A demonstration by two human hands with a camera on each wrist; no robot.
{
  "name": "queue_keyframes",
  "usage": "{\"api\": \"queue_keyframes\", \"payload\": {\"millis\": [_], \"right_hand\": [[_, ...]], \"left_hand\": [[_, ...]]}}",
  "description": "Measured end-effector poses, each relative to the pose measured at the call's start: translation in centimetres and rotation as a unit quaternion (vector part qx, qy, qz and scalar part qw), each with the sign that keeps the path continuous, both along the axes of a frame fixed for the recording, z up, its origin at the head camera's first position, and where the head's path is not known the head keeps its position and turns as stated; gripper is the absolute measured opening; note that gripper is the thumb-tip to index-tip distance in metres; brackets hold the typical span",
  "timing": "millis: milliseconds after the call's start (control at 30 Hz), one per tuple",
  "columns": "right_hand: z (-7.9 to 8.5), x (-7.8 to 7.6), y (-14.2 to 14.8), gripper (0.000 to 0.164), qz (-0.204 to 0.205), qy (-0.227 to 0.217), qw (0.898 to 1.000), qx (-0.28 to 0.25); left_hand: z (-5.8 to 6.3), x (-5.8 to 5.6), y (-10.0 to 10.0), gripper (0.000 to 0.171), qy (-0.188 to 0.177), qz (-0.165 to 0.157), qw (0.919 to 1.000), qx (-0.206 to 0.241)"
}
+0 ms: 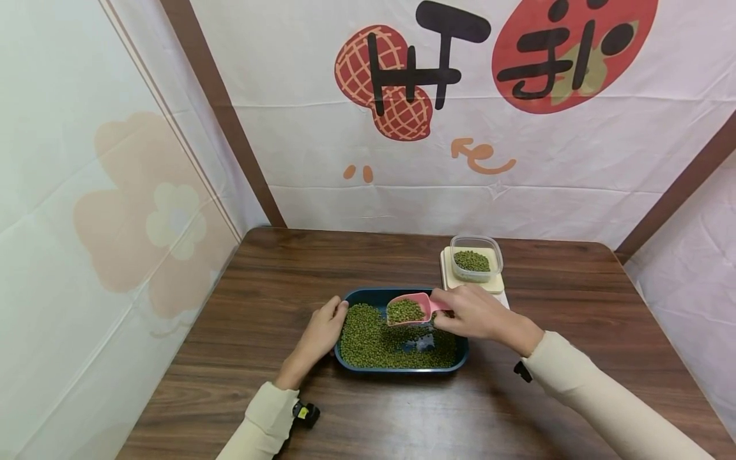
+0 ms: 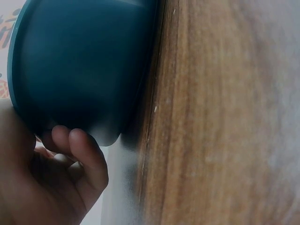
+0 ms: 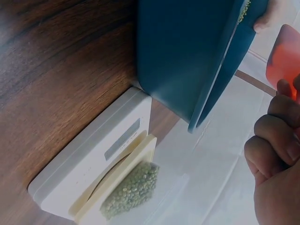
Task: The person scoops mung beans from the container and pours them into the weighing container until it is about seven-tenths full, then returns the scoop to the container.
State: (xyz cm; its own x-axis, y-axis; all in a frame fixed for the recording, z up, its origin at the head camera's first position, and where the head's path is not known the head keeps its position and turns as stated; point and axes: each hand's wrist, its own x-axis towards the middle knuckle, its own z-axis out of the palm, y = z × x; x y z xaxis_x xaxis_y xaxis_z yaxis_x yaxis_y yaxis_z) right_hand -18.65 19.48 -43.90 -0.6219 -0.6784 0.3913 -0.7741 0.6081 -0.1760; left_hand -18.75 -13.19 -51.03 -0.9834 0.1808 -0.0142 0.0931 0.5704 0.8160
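A dark blue tray (image 1: 397, 370) holds green mung beans (image 1: 365, 342), with part of its bottom showing through right of the middle. My left hand (image 1: 322, 329) grips the tray's left end; in the left wrist view its fingers (image 2: 89, 154) curl against the outer wall. Above the tray, my right hand (image 1: 474, 313) holds a pink scoop (image 1: 427, 305) by the handle. Mung beans (image 1: 404, 311) lie in the scoop, which points left. The right wrist view shows that hand's curled fingers (image 3: 276, 131) and only part of the scoop.
Behind the tray's right end, a white kitchen scale (image 3: 89, 164) bears a clear plastic container (image 1: 476, 277) with more mung beans in it. A printed cloth (image 1: 322, 140) hangs behind the brown wooden table (image 1: 276, 268), and another hangs along its left side.
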Motion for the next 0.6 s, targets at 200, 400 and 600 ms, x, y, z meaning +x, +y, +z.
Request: {"api": "queue_keyframes", "payload": {"millis": [200, 400, 600], "right_hand": [[0.2, 0.3, 0.6, 0.019, -0.002, 0.003, 1.0, -0.003], [0.3, 0.4, 1.1, 0.02, -0.004, 0.014, 1.0, -0.009], [0.5, 0.6, 1.6, 0.018, -0.013, 0.013, 1.0, -0.008]], "left_hand": [[0.1, 0.0, 0.0, 0.04, 0.0, -0.002, 1.0, 0.0], [0.0, 0.0, 0.0, 0.04, -0.003, -0.003, 1.0, 0.006], [0.0, 0.0, 0.0, 0.04, -0.004, 0.0, 0.9999, 0.011]]}}
